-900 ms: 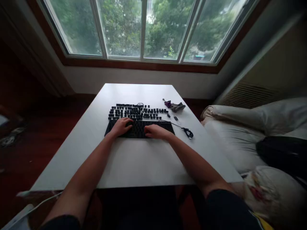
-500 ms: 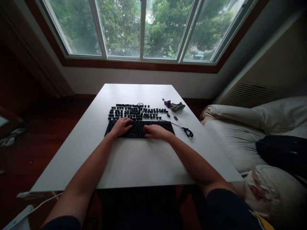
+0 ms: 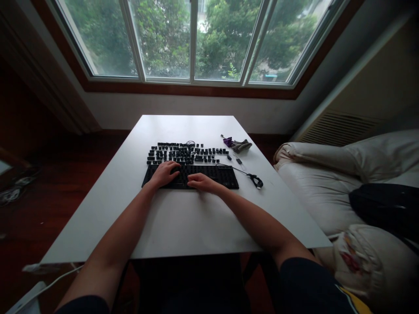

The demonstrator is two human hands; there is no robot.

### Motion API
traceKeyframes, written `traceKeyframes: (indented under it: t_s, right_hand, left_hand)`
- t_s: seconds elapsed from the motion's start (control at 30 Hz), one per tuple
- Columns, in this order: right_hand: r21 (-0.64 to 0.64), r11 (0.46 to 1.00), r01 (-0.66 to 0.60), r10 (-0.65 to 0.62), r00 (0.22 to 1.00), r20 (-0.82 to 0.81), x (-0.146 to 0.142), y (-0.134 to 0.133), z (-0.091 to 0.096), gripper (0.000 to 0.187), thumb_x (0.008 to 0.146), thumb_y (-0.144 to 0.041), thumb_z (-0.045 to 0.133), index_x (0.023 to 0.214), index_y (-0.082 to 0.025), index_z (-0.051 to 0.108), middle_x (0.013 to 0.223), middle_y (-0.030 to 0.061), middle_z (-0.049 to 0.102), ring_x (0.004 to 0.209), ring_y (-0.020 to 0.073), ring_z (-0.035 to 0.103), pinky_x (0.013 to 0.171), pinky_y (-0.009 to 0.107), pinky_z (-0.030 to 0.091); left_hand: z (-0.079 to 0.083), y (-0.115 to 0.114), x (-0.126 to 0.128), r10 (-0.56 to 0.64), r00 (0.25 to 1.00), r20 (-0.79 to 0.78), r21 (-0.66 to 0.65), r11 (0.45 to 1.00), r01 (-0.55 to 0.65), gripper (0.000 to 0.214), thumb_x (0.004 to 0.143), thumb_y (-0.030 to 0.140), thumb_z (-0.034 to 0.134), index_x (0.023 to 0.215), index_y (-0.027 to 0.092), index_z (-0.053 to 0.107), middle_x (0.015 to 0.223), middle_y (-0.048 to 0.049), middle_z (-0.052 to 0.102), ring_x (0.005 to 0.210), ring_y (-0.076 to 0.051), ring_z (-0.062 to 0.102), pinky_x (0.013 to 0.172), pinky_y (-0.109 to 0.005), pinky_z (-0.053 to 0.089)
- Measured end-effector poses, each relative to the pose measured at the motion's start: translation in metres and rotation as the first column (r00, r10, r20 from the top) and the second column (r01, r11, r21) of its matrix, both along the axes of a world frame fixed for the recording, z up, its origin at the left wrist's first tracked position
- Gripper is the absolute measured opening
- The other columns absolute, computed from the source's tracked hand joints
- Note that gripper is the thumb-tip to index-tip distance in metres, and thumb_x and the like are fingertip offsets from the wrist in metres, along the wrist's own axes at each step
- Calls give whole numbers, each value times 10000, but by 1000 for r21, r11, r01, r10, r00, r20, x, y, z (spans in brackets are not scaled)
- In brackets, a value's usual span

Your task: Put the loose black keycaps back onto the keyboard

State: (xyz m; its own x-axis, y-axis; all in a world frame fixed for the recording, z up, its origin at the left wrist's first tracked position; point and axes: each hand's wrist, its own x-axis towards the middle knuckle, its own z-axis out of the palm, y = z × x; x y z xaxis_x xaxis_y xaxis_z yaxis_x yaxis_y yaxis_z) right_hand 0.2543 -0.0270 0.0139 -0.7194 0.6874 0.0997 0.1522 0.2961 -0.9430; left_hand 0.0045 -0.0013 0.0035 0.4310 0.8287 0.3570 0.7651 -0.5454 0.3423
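The black keyboard (image 3: 225,175) lay flat across the white table (image 3: 183,226), its long side toward the person. Over its left part rested the left hand (image 3: 164,174), thumb apart from the bent fingers; whether it gripped anything could not be told. The right hand (image 3: 203,182) was over the middle near the front edge, fingers curled inward, and whether they pinched something was too small to tell. Just beyond the keyboard, loose black keycaps (image 3: 188,153) were spread in uneven rows. To the right of it, a black cable (image 3: 255,180) lay gathered in a bundle, and farther back sat a crumpled grey item (image 3: 241,146) touching a purple one (image 3: 227,141). A pale sofa (image 3: 314,192) stood to the right of the table, with a wide window (image 3: 225,39) beyond the far end.
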Motion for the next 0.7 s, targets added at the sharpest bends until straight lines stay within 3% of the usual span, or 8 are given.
traceKeyframes:
  t_s: [0.13, 0.23, 0.33, 0.47, 0.7]
  right_hand:
    - [148, 967, 207, -202, 978, -51, 14, 9, 3, 388, 846, -488, 574, 643, -209, 394, 614, -55, 354, 605, 108, 324, 579, 255, 266]
    - [274, 861, 429, -427, 902, -70, 27, 19, 2, 370, 858, -478, 545, 647, -212, 397, 613, -48, 374, 613, 119, 346, 593, 263, 278]
    - [324, 768, 553, -561, 824, -79, 36, 25, -2, 351, 867, -463, 519, 647, -213, 406, 609, -43, 398, 609, 125, 374, 599, 265, 292]
    - [348, 726, 593, -608, 790, -77, 39, 27, -7, 335, 869, -460, 508, 656, -212, 435, 609, -41, 426, 608, 128, 399, 606, 266, 305]
    - [379, 735, 562, -582, 810, -73, 40, 25, -9, 315, 868, -430, 522, 656, -208, 448, 619, -38, 444, 613, 126, 409, 616, 266, 310]
  left_hand:
    - [2, 0, 8, 29, 999, 32, 20, 999, -30, 270, 911, 344, 589, 1151, 267, 687, 1225, -49, 660, 1141, -242, 585, 1030, -416, 439]
    - [6, 3, 22, 81, 996, 47, 64, 994, -83, 226, 915, 339, 586, 1090, 258, 706, 1188, -52, 663, 1132, -246, 575, 1028, -419, 432]
    - [11, 11, 41, 117, 993, 14, 93, 989, -117, 200, 904, 335, 603, 1046, 255, 719, 1108, -59, 665, 1077, -253, 572, 989, -417, 436]
    - [17, 27, 65, 135, 989, -66, 112, 986, -127, 180, 876, 325, 632, 1011, 251, 725, 1040, -71, 653, 1032, -267, 556, 930, -417, 434]
    - [17, 54, 81, 106, 973, -207, 108, 991, -85, 171, 840, 307, 661, 981, 250, 740, 1018, -87, 644, 1023, -290, 537, 893, -429, 419]
